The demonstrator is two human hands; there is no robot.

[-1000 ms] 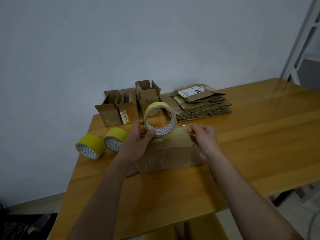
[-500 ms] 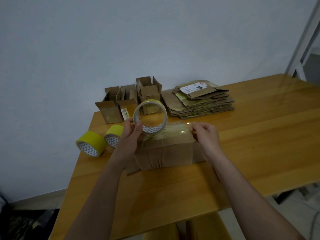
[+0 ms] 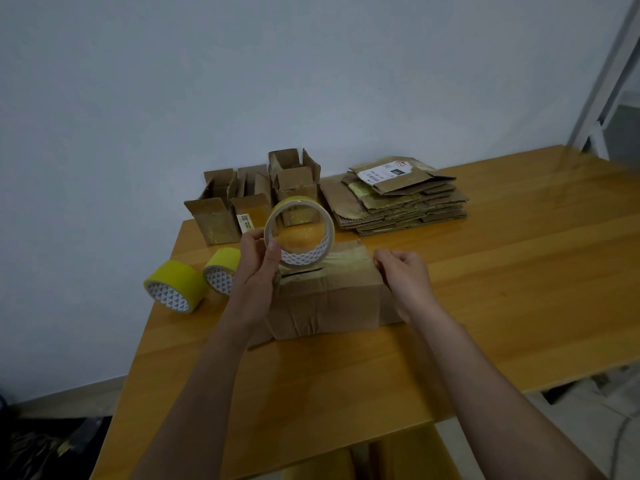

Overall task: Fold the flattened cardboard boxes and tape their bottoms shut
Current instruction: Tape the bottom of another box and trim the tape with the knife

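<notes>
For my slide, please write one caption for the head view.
Left hand holds a tape roll while right hand pinches the strip over a cardboard box.

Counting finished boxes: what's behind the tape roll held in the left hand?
Through the tape roll held by the left hand, one upright open box shows; its lower front is partly covered.

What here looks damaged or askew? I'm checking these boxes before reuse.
The box being taped is creased on its near face. The flattened stack lies unevenly, its edges fanned out.
</notes>
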